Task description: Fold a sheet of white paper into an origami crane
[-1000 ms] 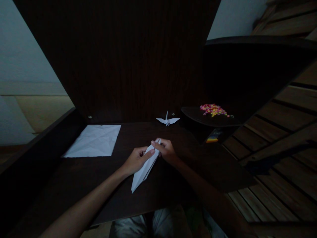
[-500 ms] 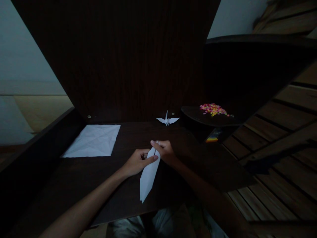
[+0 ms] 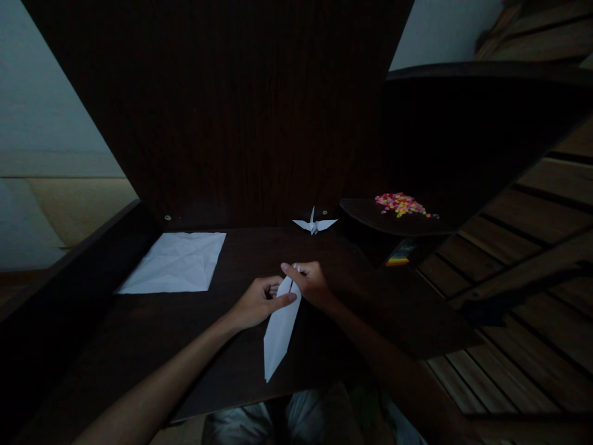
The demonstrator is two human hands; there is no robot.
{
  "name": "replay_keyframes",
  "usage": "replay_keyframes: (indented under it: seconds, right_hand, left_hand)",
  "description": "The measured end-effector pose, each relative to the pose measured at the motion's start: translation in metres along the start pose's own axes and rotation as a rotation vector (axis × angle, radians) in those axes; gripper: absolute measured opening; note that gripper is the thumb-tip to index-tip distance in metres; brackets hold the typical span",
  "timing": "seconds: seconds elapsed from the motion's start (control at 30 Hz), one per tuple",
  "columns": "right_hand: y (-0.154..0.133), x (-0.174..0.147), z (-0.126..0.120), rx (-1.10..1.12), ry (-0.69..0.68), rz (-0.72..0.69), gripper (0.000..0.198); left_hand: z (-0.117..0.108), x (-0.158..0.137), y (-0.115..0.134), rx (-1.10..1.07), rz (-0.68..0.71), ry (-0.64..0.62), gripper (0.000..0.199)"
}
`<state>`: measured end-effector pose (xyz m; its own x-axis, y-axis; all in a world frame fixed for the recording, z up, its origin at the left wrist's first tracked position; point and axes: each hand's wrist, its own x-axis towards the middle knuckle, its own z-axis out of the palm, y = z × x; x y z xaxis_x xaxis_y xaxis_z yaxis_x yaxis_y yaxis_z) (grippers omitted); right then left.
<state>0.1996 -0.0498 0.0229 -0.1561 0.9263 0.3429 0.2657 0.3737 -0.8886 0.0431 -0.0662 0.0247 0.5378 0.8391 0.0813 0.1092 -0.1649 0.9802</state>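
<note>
A long, narrow piece of folded white paper (image 3: 280, 330) slants over the front of the dark desk, its pointed lower end toward me. My left hand (image 3: 259, 301) grips it from the left side, thumb lying across the face of the paper and fingers curled behind. At the upper tip, my right hand (image 3: 309, 283) pinches the paper between thumb and fingers, partly covering that end. A thin dark slit shows between the folds near the right thumb. Behind the hands, a white paper crane (image 3: 314, 224) stands with wings spread by the desk's back panel.
Creased white paper sheets (image 3: 178, 262) lie flat at the left of the desk (image 3: 152, 346). To the right, a rounded low shelf (image 3: 361, 213) bears a heap of small colourful pieces (image 3: 401, 204). A raised side board (image 3: 69, 266) edges the desk on the left.
Both hands keep the same hold on the folded paper. Its lower end has shifted very slightly to the right.
</note>
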Motion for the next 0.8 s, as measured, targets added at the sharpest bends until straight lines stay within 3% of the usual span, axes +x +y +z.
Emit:
replay_keyframes:
  seconds: [0.33,0.67,0.8]
  right_hand:
    - [0.0002,-0.0027,0.0058,0.149,-0.085,0.128,0.044]
    - [0.0012,0.0022,0.0034,0.248,0.025,0.152,0.045]
    - [-0.0002,0.0021,0.0017,0.290,-0.068,0.225,0.044]
  left_hand:
    - [0.0017,-0.0017,-0.0020,-0.052,-0.057,-0.041,0.029]
    - [0.0041,-0.0021,0.0046,-0.238,-0.203,0.041,0.039]
    - [0.0033,-0.0025,0.0052,-0.258,-0.172,0.074,0.039]
